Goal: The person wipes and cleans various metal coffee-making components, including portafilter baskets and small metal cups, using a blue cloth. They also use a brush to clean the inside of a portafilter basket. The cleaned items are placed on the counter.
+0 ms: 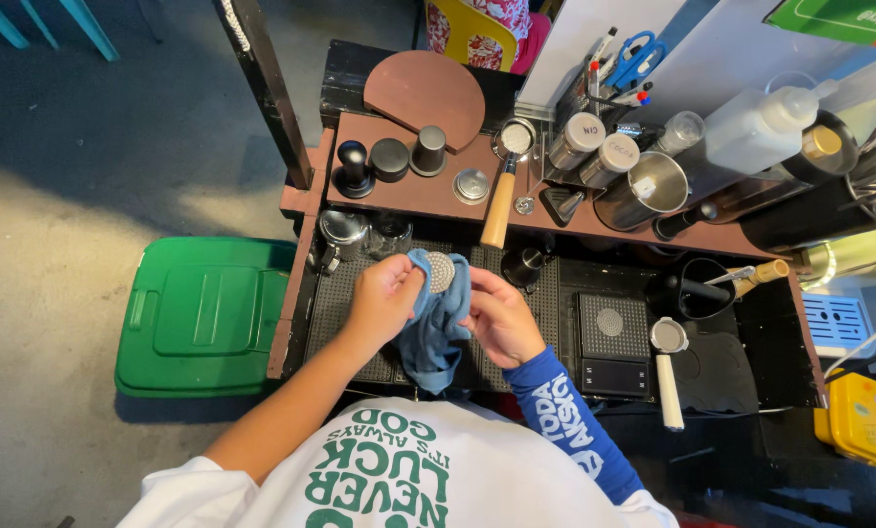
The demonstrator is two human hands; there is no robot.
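My left hand (384, 296) and my right hand (499, 315) both grip a blue cloth (438, 328) above a black perforated mat (335, 303). A small round metal perforated disc (441, 271) sits in the cloth between my fingers, its face showing. The cloth's loose end hangs down towards my chest. My right forearm wears a blue sleeve.
A brown shelf (428, 196) behind holds a black tamper (352, 168), dark cups, a wooden-handled portafilter (501, 191), shakers and a steel pitcher (643, 191). A black scale (612, 342) and white-handled portafilter (669, 367) lie right. A green bin (203, 313) stands left.
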